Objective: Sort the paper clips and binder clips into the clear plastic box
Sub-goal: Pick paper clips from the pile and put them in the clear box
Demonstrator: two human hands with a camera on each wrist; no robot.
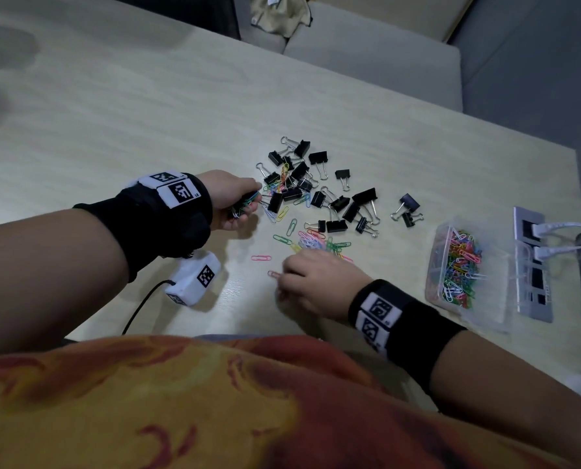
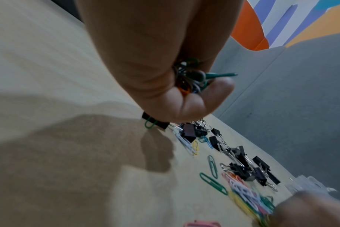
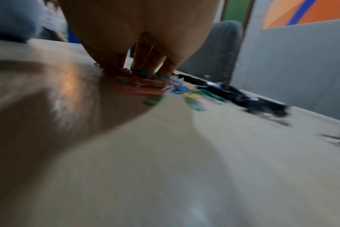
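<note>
My left hand (image 1: 245, 206) hovers just left of the black binder clips (image 1: 316, 191) and grips a bunch of coloured paper clips (image 2: 192, 73) in its curled fingers (image 2: 219, 87). My right hand (image 1: 292, 279) lies palm down on the near edge of the loose paper clip pile (image 1: 319, 242). Its fingers are bent onto the clips, and a red clip (image 1: 273, 274) sticks out at the fingertips. The right wrist view is blurred; there the fingertips (image 3: 144, 67) touch the paper clips (image 3: 145, 90). The clear plastic box (image 1: 498, 319), right of that hand, holds many coloured paper clips.
A white marker block (image 1: 194, 279) with a black cable lies below my left wrist. A grey socket panel (image 1: 532, 265) with white plugs sits right of the box. Stray clips (image 1: 261, 257) lie near the front. A grey sofa (image 1: 366, 52) stands beyond the table's far edge.
</note>
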